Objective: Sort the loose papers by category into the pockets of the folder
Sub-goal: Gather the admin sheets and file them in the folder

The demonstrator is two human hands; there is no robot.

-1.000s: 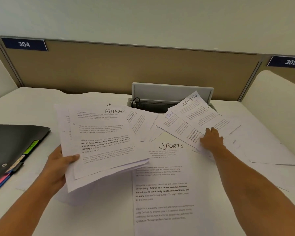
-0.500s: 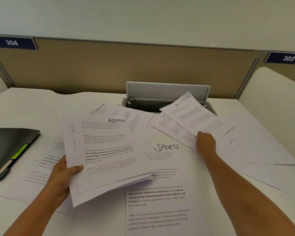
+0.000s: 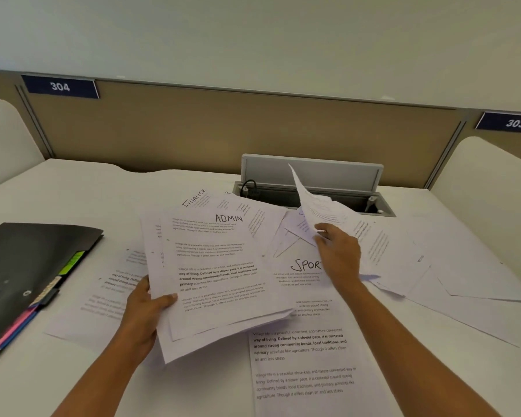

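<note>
Pinching one sheet [image 3: 316, 203] with right hand [image 3: 339, 254], left hand [image 3: 145, 311] holds stack [image 3: 217, 266].

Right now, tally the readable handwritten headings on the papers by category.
ADMIN heading: 1, on the stack in the left hand
FINANCE heading: 1
SPORTS heading: 1, end hidden by the right hand
Total: 3. The sheet the right hand holds up is unreadable.

Scattered printed papers [image 3: 307, 356] beside flat black folder [image 3: 27, 260]

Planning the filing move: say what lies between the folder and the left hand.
A loose printed sheet, flat on the desk; head view shows it.
</note>
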